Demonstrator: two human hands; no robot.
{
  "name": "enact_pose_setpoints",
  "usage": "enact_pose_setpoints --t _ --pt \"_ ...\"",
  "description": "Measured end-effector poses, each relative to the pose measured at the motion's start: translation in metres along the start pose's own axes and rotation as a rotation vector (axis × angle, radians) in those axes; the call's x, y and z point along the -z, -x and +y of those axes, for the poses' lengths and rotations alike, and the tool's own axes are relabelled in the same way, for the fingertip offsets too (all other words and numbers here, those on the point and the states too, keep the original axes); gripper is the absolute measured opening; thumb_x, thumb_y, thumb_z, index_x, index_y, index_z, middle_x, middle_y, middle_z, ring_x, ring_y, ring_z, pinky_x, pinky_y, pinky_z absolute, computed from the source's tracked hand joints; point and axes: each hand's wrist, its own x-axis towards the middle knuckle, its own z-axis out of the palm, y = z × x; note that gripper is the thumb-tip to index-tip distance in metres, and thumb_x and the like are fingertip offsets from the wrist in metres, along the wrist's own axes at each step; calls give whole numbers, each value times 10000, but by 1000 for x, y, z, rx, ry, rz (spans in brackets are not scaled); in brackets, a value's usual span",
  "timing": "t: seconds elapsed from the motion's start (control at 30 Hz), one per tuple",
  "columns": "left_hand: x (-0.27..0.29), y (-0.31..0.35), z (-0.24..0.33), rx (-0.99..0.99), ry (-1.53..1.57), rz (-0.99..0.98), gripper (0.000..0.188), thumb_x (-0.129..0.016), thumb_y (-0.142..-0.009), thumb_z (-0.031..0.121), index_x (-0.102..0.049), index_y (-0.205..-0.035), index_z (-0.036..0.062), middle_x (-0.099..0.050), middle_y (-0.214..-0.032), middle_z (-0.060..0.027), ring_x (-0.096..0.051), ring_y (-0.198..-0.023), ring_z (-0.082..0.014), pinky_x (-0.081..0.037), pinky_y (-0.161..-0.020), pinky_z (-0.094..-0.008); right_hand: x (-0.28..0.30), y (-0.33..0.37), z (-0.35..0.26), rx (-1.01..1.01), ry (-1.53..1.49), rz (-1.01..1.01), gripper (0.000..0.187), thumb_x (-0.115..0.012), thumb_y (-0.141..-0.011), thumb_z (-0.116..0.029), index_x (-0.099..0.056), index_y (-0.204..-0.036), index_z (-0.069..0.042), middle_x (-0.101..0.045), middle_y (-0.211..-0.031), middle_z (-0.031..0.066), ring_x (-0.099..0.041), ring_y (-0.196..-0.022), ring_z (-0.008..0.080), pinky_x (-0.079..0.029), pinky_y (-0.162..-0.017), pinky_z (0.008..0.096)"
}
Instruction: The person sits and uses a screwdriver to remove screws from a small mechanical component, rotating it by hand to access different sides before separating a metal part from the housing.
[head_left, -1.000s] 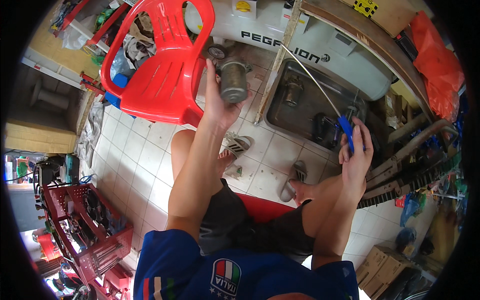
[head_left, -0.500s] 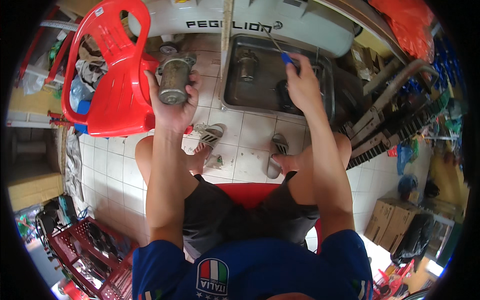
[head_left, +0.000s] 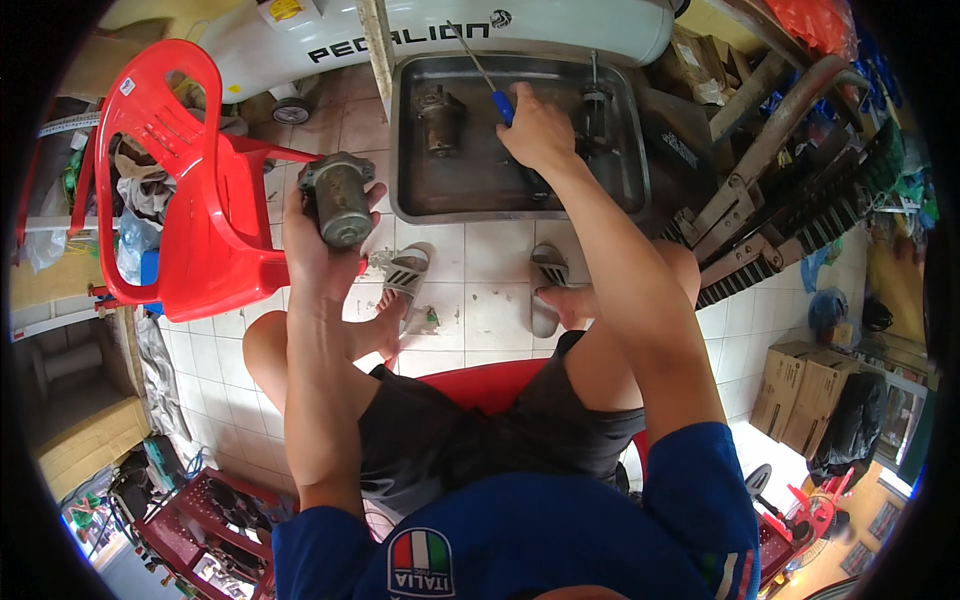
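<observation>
My left hand (head_left: 315, 245) grips a grey cylindrical metal motor part (head_left: 339, 200), held up above the tiled floor beside the red plastic chair (head_left: 190, 190). My right hand (head_left: 538, 128) is closed on a screwdriver (head_left: 487, 75) with a blue handle and a long thin shaft, reaching over a metal tray (head_left: 520, 180) on the floor. Two more grimy motor parts lie in the tray, one on the left (head_left: 440, 118) and one on the right (head_left: 594, 108) next to my right hand.
I sit on a red seat (head_left: 480, 385), feet in grey sandals (head_left: 545, 275) on white tiles. A white tank (head_left: 450, 30) lies behind the tray. Rusty metal bars (head_left: 770, 180) lean at the right, cardboard boxes (head_left: 805, 395) beyond. A red crate (head_left: 215, 525) stands lower left.
My right hand has carried the screwdriver from out at the right to over the metal tray. The view has swung so the tray is centred. The left hand still holds the motor part.
</observation>
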Motion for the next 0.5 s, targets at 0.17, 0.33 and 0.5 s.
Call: enact_pose_setpoints --t 0.17,0.33,0.5 --pt "-11 5 0 -40 -76 -32 505 -296 -1065 432 -540 -1299 57 -657 -1185 -147 -685 -1011 -381 -550 -711 -410 -19 -11 14 40 71 -49 538 -803 -800 -254 -540 -1227 -59 -722 -999 190 -669 -1037 362 -521 -908 455" --pt "-17 14 3 -49 -100 -81 502 -344 -1058 460 -552 -1276 59 -664 -1163 -142 -695 -982 -363 -556 -671 -387 -31 -1 11 188 91 230 464 -814 -782 -220 -598 -1165 -71 -707 -993 154 -642 -1077 333 -473 -968 462" --pt "-11 11 3 -36 -91 -82 495 -356 -1046 467 -560 -1262 70 -674 -1149 -122 -702 -969 -346 -550 -682 -389 -18 6 12 383 235 -43 191 -806 -752 -180 -730 -917 -119 -680 -1035 95 -618 -1082 286 -465 -936 432"
